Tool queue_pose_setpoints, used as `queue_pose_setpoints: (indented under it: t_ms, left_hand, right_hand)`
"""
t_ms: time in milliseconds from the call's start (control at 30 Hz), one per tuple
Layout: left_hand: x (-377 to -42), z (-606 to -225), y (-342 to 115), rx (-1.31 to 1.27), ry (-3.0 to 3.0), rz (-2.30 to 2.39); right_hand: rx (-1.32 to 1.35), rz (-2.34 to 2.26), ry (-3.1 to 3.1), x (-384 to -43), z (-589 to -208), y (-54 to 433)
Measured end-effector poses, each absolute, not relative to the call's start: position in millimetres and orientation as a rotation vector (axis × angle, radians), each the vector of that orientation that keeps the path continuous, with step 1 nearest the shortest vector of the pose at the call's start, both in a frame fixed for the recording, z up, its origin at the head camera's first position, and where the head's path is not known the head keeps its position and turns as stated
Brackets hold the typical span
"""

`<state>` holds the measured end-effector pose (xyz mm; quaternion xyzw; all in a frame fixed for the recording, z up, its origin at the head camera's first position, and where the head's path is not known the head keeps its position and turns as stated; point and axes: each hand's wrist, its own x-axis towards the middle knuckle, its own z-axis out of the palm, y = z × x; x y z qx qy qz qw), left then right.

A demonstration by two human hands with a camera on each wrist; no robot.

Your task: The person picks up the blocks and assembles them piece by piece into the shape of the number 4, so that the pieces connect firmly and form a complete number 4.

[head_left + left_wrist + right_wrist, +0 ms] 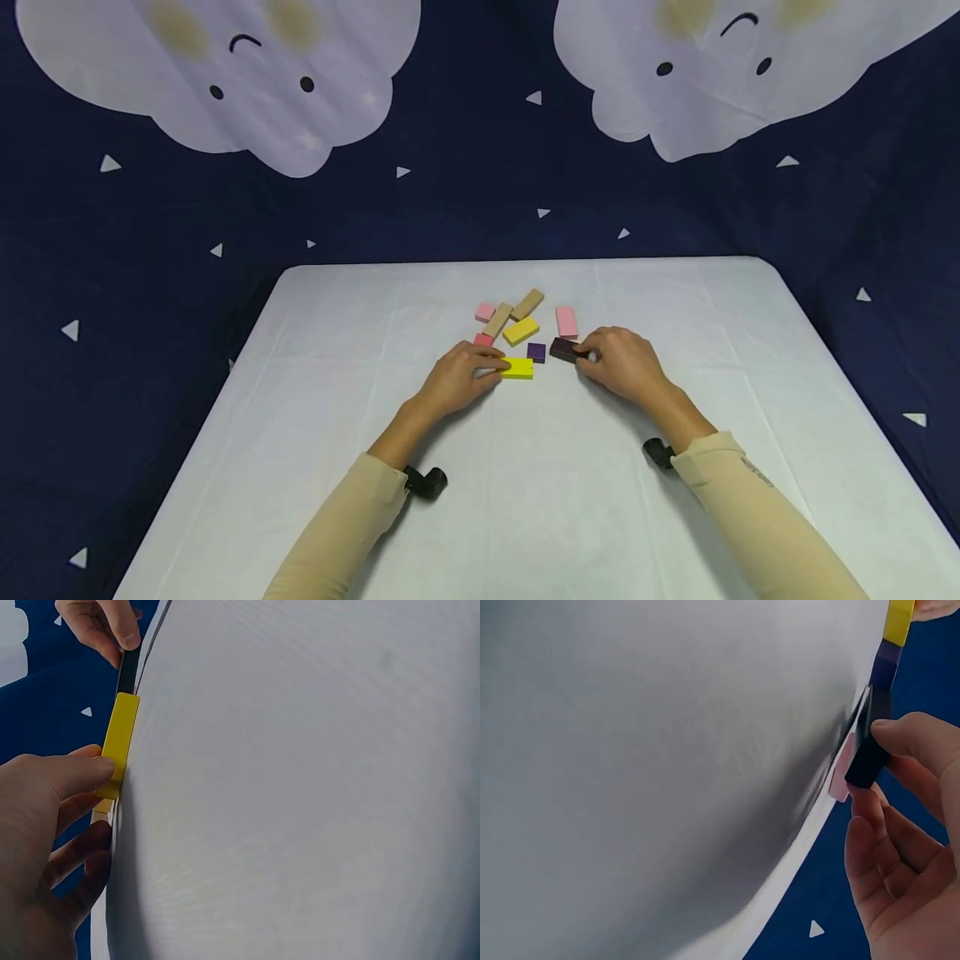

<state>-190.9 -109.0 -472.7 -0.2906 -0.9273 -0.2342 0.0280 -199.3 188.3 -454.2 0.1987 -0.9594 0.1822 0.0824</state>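
Note:
My left hand (460, 377) pinches a bright yellow block (517, 368) by its left end, thumb in front and fingers behind, as the left wrist view shows. In my right hand (621, 362) a dark brown, nearly black block (564, 350) is held between thumb and fingers at its right end. A small purple block (536, 352) lies between the two held blocks. Just behind the left fingers sits a red block (483, 339), partly covered by them. A pink block (566, 322) lies behind the dark one, close to the right fingertips.
Farther back lie a second yellow block (521, 331), two tan wooden blocks (498, 320) and a small pink block (485, 312). All rest on a white-covered table (390, 333). A dark blue cloth (480, 200) with clouds and triangles hangs behind the far edge.

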Motion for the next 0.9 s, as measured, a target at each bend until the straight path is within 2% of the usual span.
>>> queue_pose_setpoints:
  t_ms: [333,900]
  left_hand:
    - [-192,-472,-109,-0.874,-2.895,-0.697]
    - [-191,-470,-111,-0.933,-2.884,-0.705]
  right_hand:
    - [0.473,0.729,-2.824,-185,-440,186]
    - [0.484,0.687,-2.783,-146,-425,171]
